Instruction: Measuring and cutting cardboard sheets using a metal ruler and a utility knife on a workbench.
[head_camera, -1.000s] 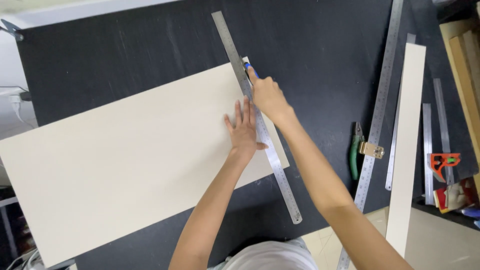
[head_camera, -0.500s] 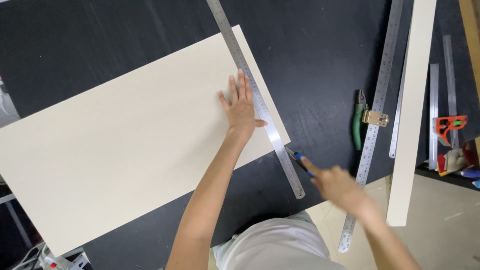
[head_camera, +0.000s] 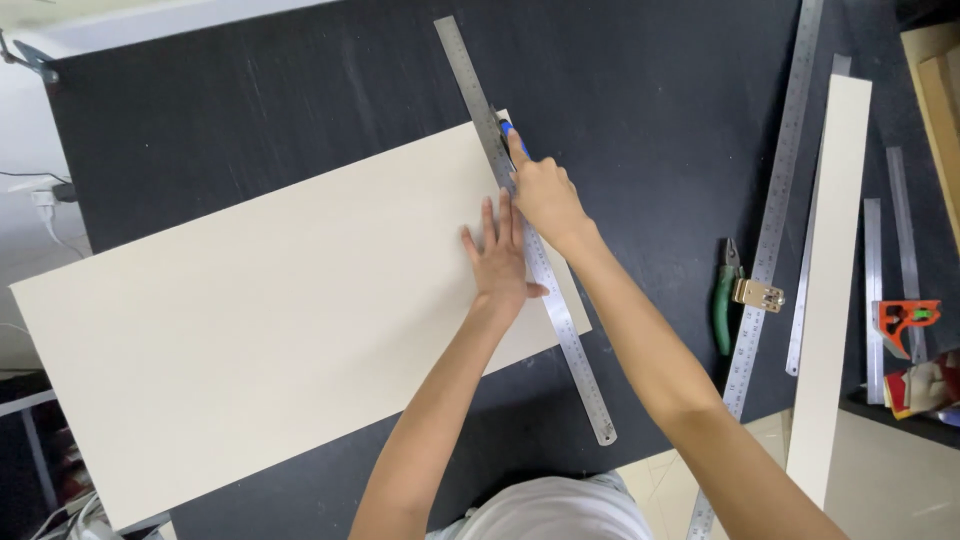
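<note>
Left hand (head_camera: 500, 258) flat, fingers spread, pinning ruler (head_camera: 525, 230) onto board (head_camera: 270, 310). Right hand (head_camera: 545, 195) fisted round blue knife (head_camera: 512, 135), tip against ruler edge just past the left fingertips.

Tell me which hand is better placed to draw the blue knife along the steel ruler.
The right hand: it holds the blue knife at the far end of the steel ruler. The left hand lies flat, pressing the ruler onto the cream board.

The right hand (head_camera: 545, 195) covers most of the small blue-handled cutter (head_camera: 510, 135); its blade is not visible. The long steel ruler (head_camera: 770, 260) on the right is cut off by both frame edges.
</note>
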